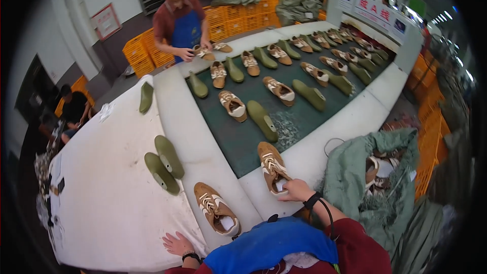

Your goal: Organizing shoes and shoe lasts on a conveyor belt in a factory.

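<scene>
My right hand (296, 191) grips the heel opening of a brown sneaker (270, 161) with white laces, its toe pointing away from me on the white ledge of the conveyor. On the cloth-covered table, my left hand (177, 244) lies flat with fingers spread, holding nothing. Between my hands stands another brown sneaker (215, 207), a white insole showing inside. Left of it, two green shoe lasts (165, 165) lie side by side on the white cloth (116, 182), and one more green last (146, 97) lies farther off.
Brown sneakers and green lasts line the dark green conveyor belt (228, 142). Across it a co-worker (177, 20) in a blue apron handles a shoe. At my right stands an open green sack (350, 172) of shoes beside orange crates (433, 137). Seated people show at far left.
</scene>
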`<state>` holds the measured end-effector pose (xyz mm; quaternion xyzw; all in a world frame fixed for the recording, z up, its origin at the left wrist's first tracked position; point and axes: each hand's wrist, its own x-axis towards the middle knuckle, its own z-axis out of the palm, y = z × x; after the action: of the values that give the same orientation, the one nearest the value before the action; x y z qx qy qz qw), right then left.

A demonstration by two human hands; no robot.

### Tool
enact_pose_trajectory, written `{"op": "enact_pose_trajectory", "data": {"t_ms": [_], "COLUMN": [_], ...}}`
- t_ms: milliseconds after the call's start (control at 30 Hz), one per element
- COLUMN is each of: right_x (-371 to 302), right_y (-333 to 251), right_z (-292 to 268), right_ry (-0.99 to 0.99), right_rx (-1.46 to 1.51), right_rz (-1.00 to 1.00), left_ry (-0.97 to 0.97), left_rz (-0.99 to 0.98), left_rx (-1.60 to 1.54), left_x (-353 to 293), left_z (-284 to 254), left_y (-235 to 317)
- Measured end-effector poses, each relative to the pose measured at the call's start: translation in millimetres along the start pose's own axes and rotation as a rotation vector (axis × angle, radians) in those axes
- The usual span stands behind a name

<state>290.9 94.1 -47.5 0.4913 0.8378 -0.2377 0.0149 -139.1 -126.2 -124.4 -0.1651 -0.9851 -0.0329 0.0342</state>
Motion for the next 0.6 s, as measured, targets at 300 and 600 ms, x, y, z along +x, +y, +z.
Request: {"op": "enact_pose_trajectory", "data": {"t_ms": [300,600], "right_x": [-1,-1], "right_y": [-5,3], "right_z": [-2,4], "right_ry": [0.118,0.019], "right_rx": [0.061,0.004], "right_rz": [0.068,-0.027], "left_ry": [0.07,0.063], "left_rz": [-0.027,-0.039], "left_rx": [0.103,0.115], "left_x": [4,11], "left_z": [20,23], "left_y": [-1,-11]}}
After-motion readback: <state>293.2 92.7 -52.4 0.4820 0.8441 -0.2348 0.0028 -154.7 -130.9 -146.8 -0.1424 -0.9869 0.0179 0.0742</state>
